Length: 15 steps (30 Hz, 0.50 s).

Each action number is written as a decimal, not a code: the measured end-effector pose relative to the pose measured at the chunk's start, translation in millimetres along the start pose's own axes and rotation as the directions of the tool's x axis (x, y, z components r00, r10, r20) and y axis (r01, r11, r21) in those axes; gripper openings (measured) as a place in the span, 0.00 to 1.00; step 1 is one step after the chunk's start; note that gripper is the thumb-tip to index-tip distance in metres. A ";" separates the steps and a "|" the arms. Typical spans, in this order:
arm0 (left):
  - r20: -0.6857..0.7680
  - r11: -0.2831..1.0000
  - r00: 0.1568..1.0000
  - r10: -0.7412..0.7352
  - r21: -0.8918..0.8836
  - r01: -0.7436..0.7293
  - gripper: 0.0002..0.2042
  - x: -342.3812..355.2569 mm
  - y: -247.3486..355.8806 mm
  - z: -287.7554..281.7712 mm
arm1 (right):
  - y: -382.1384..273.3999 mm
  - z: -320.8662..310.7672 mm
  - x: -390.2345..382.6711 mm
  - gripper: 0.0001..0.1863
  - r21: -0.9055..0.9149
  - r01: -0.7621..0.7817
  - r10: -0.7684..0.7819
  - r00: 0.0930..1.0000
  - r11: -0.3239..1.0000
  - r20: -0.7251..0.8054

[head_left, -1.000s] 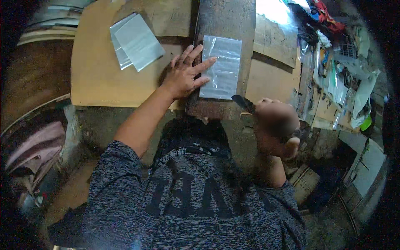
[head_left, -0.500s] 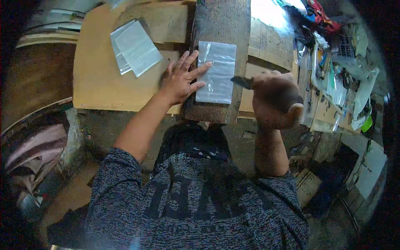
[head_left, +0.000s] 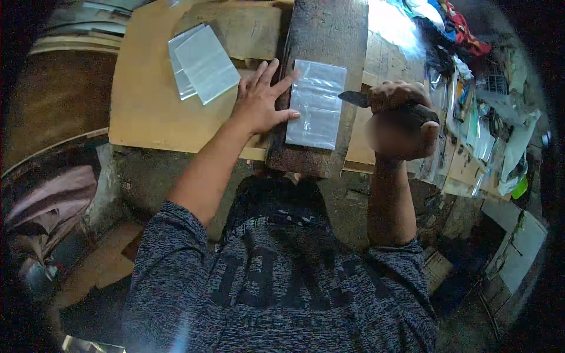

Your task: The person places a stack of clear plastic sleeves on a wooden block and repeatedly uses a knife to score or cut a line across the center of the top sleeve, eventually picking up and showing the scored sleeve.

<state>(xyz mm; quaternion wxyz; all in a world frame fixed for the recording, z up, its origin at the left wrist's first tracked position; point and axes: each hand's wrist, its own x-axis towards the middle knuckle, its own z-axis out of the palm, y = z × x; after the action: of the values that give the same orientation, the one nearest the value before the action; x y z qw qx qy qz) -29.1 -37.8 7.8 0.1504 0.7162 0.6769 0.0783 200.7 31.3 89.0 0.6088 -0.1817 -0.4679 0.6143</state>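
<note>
A stack of clear plastic bags [head_left: 316, 109] lies flat on a dark wooden plank [head_left: 326, 29]. My left hand [head_left: 263, 97] rests at the stack's left side, fingers spread, with the index fingertip and thumb tip at its edge. In my right hand [head_left: 403, 120], fingers wrapped around the handle, is a knife [head_left: 354, 98] with a short dark blade. Its tip points left and sits by the right edge of the bags; whether it touches them I cannot tell. Part of the right hand is blurred.
Two overlapping clear plastic bags or stacks [head_left: 207, 65] lie on the tan board [head_left: 141, 88] to the left. Piled cloth and plastic [head_left: 471, 117] crowd the right side. A pinkish cloth [head_left: 53, 194] hangs at the lower left.
My left hand's fingers have drawn back from over the bags to their left edge. The knife in my right hand has shifted slightly farther from me along the right edge. The whole view has swung a little.
</note>
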 end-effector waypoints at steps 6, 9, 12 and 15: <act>-0.048 0.984 0.983 0.175 0.006 -0.175 0.45 -21.1 26.1 2.9 | -3.8 10.3 -4.4 0.37 -0.150 0.026 -0.028 1.000 0.988 -0.011; -0.004 0.997 0.997 0.077 0.008 -0.077 0.49 -17.9 23.8 5.0 | -0.7 10.1 -6.4 0.37 -0.142 0.011 -0.009 1.000 0.990 0.018; 0.032 0.999 0.999 0.009 0.042 -0.010 0.51 -8.7 22.1 -2.2 | -0.1 14.7 -5.7 0.37 -0.131 0.015 -0.013 1.000 0.991 0.009; 0.038 1.000 0.999 0.016 0.013 -0.017 0.52 -5.1 15.9 -0.9 | 1.6 13.6 -3.7 0.36 -0.164 0.032 -0.025 0.999 0.986 0.045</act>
<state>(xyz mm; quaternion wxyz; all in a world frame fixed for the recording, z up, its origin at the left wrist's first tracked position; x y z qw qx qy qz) -14.8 -43.4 14.3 0.1581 0.7240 0.6686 0.0614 189.7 23.4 93.2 0.5903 -0.2116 -0.5323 0.5687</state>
